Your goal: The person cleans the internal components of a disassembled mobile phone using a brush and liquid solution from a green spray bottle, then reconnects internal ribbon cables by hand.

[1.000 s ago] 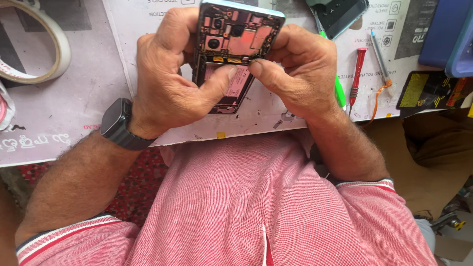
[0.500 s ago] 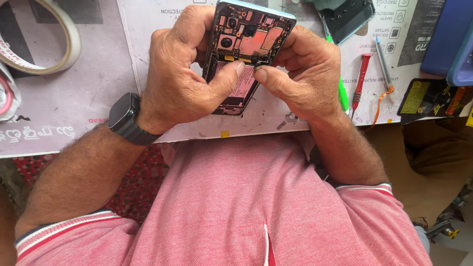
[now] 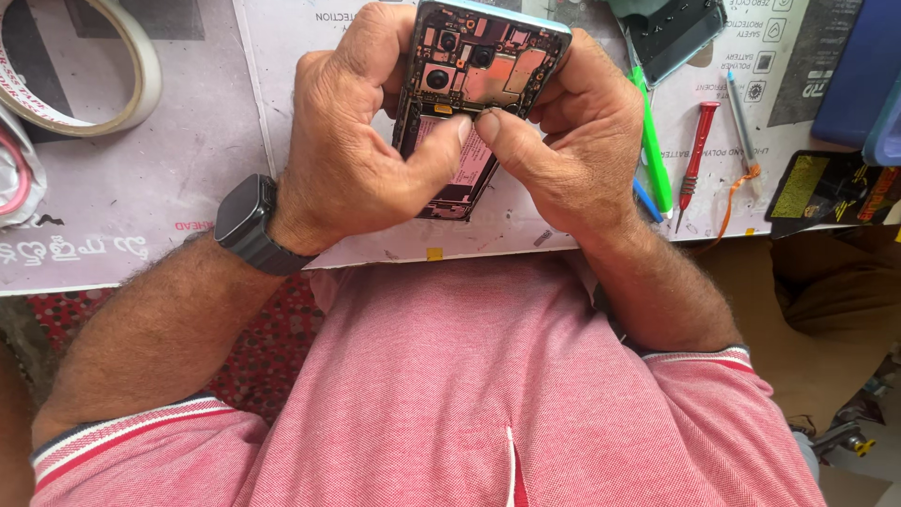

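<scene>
Both hands, left [image 3: 352, 155] and right [image 3: 572, 141], gripped the phone [image 3: 474, 84] (back already off, innards bare), thumbs pinching mid-board.

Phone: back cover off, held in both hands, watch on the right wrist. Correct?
Not quite. The head view shows the watch on the left wrist. The rest holds: the phone, back cover off, is held by the left hand and right hand.

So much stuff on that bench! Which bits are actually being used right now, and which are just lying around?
In use:
- opened phone, back cover off, held by both hands
- left hand and right hand, thumbs meeting on its insides

Lying about:
- tape roll
- green tool
- red screwdriver
- dark phone cover
- blue box
</scene>
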